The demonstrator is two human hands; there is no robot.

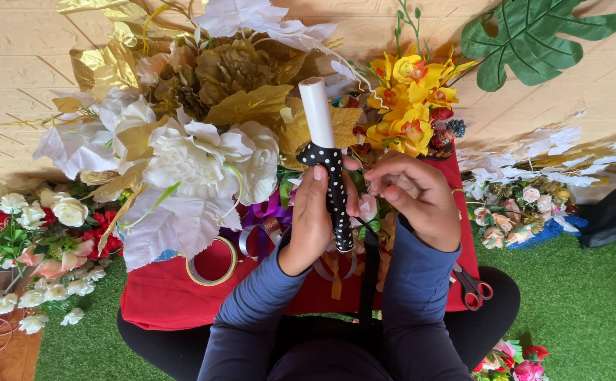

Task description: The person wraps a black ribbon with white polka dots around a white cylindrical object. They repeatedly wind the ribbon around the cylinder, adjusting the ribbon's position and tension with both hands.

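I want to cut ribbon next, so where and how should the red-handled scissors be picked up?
Take the scissors by their red finger loops, coming from the person's right side with the right hand. The loops lie exposed at the edge of the red cloth, while the blade end is hidden under the right sleeve, so only the handles are free to grip.

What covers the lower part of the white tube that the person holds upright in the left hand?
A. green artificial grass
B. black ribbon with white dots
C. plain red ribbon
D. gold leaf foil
B: the black ribbon with white dots winds round the lower part of the white tube, gripped by the left hand.
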